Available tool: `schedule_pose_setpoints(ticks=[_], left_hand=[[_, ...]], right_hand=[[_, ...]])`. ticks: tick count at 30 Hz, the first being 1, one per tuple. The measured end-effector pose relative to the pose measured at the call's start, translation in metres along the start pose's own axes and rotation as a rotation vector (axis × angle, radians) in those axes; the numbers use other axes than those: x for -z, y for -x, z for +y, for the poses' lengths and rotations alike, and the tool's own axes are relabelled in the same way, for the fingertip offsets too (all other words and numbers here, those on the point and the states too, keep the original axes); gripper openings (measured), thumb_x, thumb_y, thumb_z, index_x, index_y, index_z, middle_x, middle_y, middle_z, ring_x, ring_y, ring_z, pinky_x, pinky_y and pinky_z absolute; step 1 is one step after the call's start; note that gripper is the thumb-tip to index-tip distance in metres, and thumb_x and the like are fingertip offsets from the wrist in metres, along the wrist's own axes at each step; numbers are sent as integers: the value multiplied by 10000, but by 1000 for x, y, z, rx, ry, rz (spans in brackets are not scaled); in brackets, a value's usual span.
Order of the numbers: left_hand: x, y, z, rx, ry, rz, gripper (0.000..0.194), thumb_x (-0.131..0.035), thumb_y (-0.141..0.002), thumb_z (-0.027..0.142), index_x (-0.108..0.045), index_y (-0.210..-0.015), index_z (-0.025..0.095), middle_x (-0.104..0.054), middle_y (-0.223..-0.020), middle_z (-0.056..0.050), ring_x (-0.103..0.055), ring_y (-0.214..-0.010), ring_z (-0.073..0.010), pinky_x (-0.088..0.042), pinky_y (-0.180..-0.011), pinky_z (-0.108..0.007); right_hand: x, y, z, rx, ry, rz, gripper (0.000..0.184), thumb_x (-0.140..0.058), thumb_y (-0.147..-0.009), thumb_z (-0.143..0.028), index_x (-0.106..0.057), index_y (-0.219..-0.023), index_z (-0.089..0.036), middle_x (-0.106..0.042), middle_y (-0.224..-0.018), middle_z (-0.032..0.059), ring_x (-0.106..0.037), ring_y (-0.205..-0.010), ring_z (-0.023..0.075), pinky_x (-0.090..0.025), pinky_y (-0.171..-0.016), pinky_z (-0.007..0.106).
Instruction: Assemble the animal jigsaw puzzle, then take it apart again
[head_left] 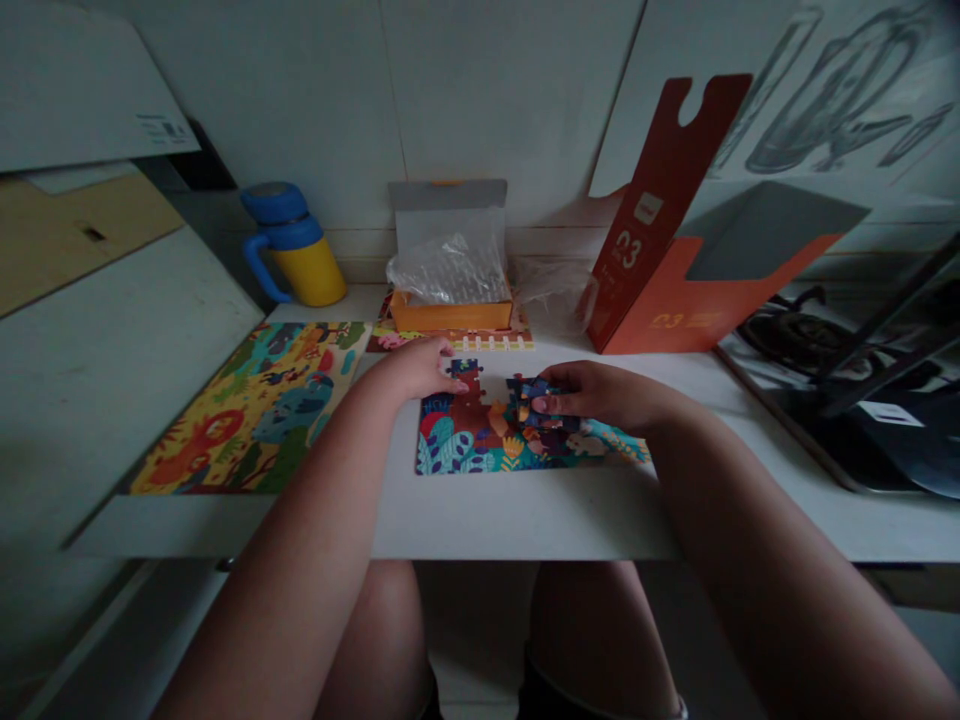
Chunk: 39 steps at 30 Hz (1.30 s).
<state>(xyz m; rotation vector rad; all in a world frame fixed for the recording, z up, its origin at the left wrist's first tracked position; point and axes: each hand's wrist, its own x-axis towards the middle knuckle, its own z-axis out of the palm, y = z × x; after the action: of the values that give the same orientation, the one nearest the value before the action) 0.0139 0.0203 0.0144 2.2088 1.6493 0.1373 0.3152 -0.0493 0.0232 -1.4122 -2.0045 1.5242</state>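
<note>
A partly assembled jigsaw puzzle (480, 445) lies in front of me on the white table. Its lower rows, with leaves, flowers and a white rabbit, are joined, while gaps show along the upper edge. My left hand (421, 372) rests at the upper left corner, thumb stretched over the reddish-brown pieces and apart from the index finger. Pinched between thumb and fingers of my right hand (589, 392) is a dark blue puzzle piece (534, 388), held over the puzzle's right half. That hand hides part of the upper right area; whether it holds more than one piece is unclear.
A finished animal puzzle (300, 385) lies left, below a blue-yellow jug (307, 265). Behind stands an open orange box (450, 316) with clear plastic, on another puzzle (517, 338). A tall orange-red carton (652, 300) and a black stove (840, 430) are right.
</note>
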Motion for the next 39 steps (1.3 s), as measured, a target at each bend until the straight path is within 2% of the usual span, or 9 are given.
schedule_pose_setpoints(ticks=[5,10,14,17,20,23,27,32,39], left_hand=[[1,0,-1,-28,8,-16,565,-898,-741,442,-698,-1216,210,-738,-1238,-83,-710,-1038,-254,-503,-835,-309],[-6,-6,-5,-85,154,37,483,-915,-695,357,-641,-1073,232,-752,-1051,-27,-700,-941,-239,-487,-751,-314],[-8,-8,-1,-162,168,105,237,-821,-812,321,-629,-916,229,-746,-941,-21,-675,-865,-215,-458,-725,-315],[-7,-8,3,-180,310,106,187,-780,-856,323,-634,-905,217,-732,-865,-14,-670,-814,-193,-462,-707,-300],[-1,-5,4,-148,550,71,213,-787,-837,278,-613,-938,209,-748,-858,-10,-699,-805,-176,-494,-714,-283],[4,-1,2,-106,702,-80,278,-805,-804,250,-600,-987,212,-791,-912,-23,-737,-828,-175,-520,-738,-283],[4,0,-2,-85,482,-221,334,-863,-722,287,-661,-980,221,-796,-874,-9,-734,-794,-193,-500,-693,-285],[-1,0,2,-151,106,-68,339,-891,-700,372,-732,-967,236,-779,-890,-10,-707,-814,-223,-454,-657,-302],[3,5,10,-220,-41,-71,357,-878,-739,413,-807,-1036,227,-785,-1056,-69,-708,-973,-280,-472,-774,-340]], right_hand=[[-4,0,-5,25,14,14,554,-753,-884,-708,-782,-1166,-231,-822,-1180,69,-746,-1065,301,-577,-869,375],[-6,1,-9,39,10,48,524,-769,-873,-702,-793,-1112,-237,-830,-1122,58,-751,-1032,304,-581,-849,385],[-7,1,-7,24,-26,51,547,-798,-846,-712,-796,-1145,-253,-837,-1155,47,-755,-1070,323,-592,-879,400],[-7,0,-4,18,-66,44,564,-811,-836,-713,-797,-1185,-270,-837,-1177,46,-757,-1092,334,-598,-901,417],[-7,-1,-3,25,-79,18,568,-800,-851,-712,-793,-1206,-269,-837,-1164,53,-758,-1092,332,-598,-895,418],[-8,-1,-4,30,-77,15,545,-794,-860,-705,-799,-1182,-265,-836,-1155,60,-761,-1064,323,-597,-883,416],[-9,1,-8,23,-51,45,524,-792,-865,-692,-798,-1152,-254,-834,-1147,64,-757,-1046,315,-590,-872,407],[-9,2,-11,38,-11,64,495,-791,-861,-690,-803,-1077,-246,-835,-1083,57,-759,-983,294,-587,-820,374],[-8,1,-8,37,8,54,488,-781,-871,-694,-792,-1089,-258,-829,-1078,48,-751,-959,278,-576,-803,370]])
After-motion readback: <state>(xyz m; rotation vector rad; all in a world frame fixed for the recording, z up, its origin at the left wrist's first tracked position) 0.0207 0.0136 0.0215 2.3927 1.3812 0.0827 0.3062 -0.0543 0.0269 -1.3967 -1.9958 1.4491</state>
